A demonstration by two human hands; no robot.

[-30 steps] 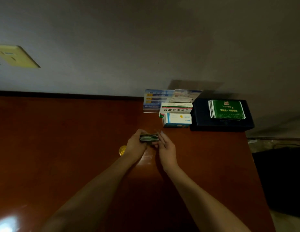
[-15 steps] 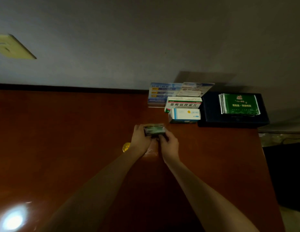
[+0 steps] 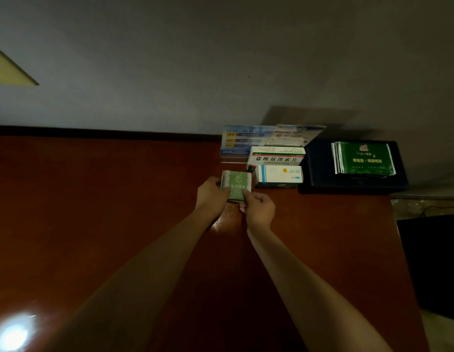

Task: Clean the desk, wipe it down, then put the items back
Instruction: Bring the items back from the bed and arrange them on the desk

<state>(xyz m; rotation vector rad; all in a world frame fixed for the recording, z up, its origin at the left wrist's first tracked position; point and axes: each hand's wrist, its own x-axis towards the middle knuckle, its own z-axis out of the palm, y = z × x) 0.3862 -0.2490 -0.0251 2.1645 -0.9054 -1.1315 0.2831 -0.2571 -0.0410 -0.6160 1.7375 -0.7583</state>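
Observation:
A stack of small green-and-white packets lies flat on the red-brown desk, just left of the white-and-blue medicine box. My left hand grips the stack's left and near edge. My right hand pinches its near right corner with thumb and fingertips. Behind the blue box lies a larger white medicine box with black lettering.
A clear stand with blue leaflets leans at the wall. A dark flat case at the back right carries a pile of green sachets. The desk's right edge drops to a dark floor area. A light glare shows at the bottom left.
The packet stack went from held edge-on above the desk to lying flat, farther back beside the blue box. Both hands moved forward with it. The yellow round thing is out of sight.

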